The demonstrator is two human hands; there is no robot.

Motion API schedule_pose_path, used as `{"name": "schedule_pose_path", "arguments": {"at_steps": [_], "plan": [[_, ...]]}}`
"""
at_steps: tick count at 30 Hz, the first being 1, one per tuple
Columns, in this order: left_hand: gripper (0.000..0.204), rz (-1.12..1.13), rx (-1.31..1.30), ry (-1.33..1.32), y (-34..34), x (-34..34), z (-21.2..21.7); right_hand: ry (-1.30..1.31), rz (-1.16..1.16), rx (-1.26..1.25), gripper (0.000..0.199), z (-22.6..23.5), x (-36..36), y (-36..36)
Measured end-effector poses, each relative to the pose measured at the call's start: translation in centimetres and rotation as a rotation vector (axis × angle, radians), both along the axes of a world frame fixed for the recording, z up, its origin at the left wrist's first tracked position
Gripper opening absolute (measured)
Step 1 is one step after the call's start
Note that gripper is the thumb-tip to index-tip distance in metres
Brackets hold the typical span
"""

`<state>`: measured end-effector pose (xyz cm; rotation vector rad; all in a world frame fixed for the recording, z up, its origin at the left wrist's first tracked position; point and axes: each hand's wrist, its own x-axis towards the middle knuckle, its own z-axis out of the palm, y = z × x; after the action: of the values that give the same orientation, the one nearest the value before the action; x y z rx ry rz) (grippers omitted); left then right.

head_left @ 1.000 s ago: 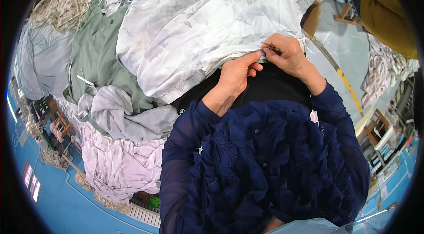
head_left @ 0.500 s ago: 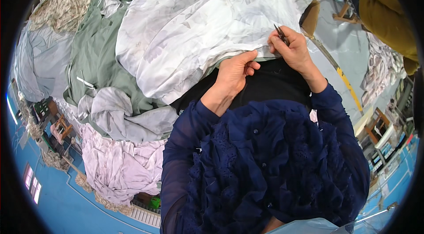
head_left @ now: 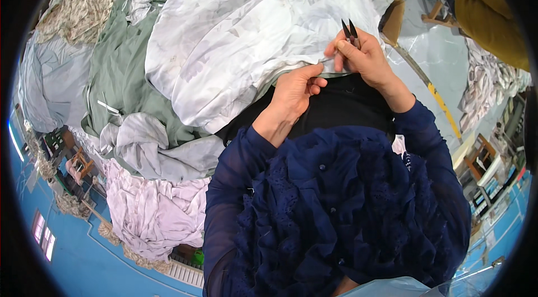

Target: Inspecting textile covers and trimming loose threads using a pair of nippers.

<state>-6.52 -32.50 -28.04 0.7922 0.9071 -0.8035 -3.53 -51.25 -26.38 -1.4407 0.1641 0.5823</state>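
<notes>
My right hand (head_left: 362,57) grips small dark thread snips (head_left: 351,30), their blades pointing up and away from me, and its fingers also pinch the hem of a pale grey-white printed sheet (head_left: 263,33). My left hand (head_left: 294,92) pinches the same hem just below and to the left. The sheet spreads over the pile in front of me. Beneath both hands lies black cloth (head_left: 336,109) across my lap. Dark blue ruffled sleeves cover both forearms.
Heaped fabrics surround the sheet: sage green cloth (head_left: 120,72), grey cloth (head_left: 47,84), a beige floral piece (head_left: 84,8) and lilac cloth (head_left: 148,207). A person in mustard clothing (head_left: 487,11) sits at upper right. A blue floor lies at the left and lower rim.
My right hand has lifted up and to the right from the hem, and the snips' blades now point clear of the cloth. My left hand keeps its pinch on the edge.
</notes>
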Motion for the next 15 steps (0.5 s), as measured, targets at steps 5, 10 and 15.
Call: {"name": "schedule_pose_path", "arguments": {"at_steps": [5, 10, 15], "plan": [[0.011, 0.015, 0.019, 0.007, 0.0, 0.0, 0.1, -0.006, 0.11, -0.025, 0.011, -0.2, 0.3, -0.9], [0.012, 0.046, 0.019, 0.003, 0.5, 0.0, 0.0, -0.647, 0.259, -0.585, 0.011, 0.2, 1.1, -4.5], [0.013, 0.053, 0.025, 0.016, 0.8, 0.1, 0.4, -0.833, 0.275, -0.928, 0.021, 0.5, 1.5, -9.4]]}}
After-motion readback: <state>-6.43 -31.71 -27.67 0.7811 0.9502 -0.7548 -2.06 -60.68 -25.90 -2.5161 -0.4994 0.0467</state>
